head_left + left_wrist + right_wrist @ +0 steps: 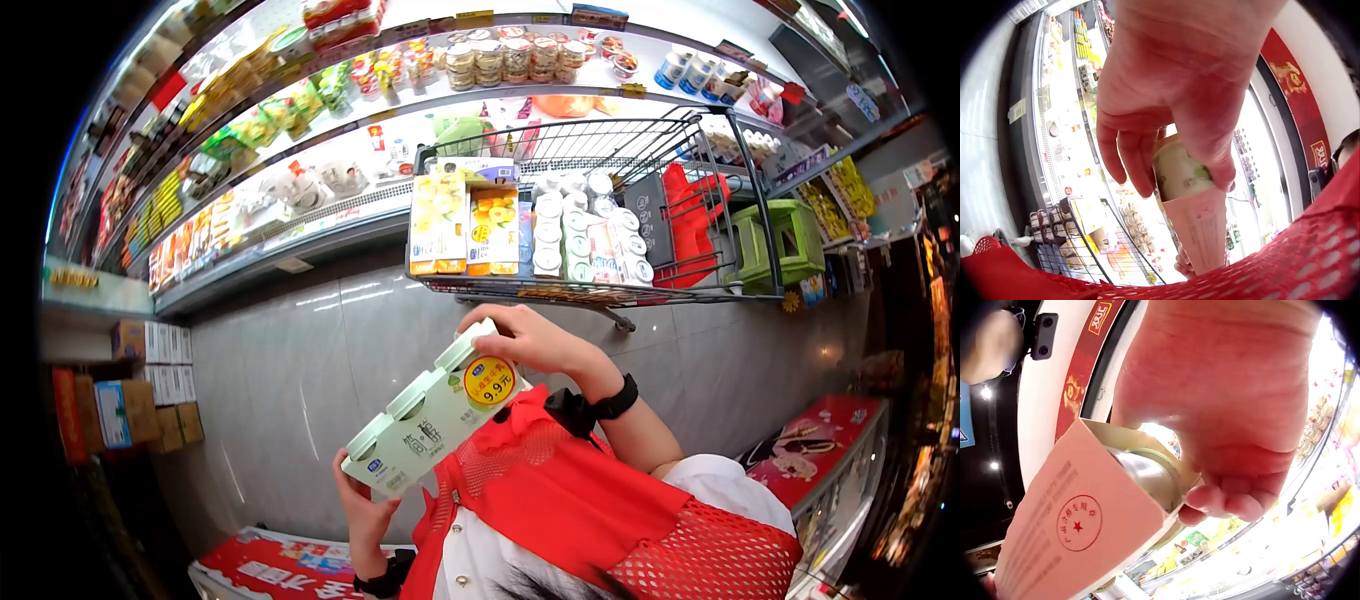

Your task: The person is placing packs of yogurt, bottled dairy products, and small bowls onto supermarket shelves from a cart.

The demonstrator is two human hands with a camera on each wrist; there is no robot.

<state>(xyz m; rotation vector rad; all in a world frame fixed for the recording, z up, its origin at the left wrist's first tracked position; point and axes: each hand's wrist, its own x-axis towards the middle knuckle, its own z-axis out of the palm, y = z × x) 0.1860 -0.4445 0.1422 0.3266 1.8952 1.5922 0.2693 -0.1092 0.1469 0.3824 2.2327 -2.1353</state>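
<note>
Gripping green carton [420, 432], silver container [1155, 475] partly hidden

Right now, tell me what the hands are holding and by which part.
A pale green multipack, held at its two short ends: the left hand grips one end, the right hand the opposite end, by the yellow sticker.

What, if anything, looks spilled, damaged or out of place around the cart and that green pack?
Nothing stands out. The green pack slants, but the left hand and right hand grip its opposite ends, and no tear or spill shows. The boxes in the cart look intact too.
</note>
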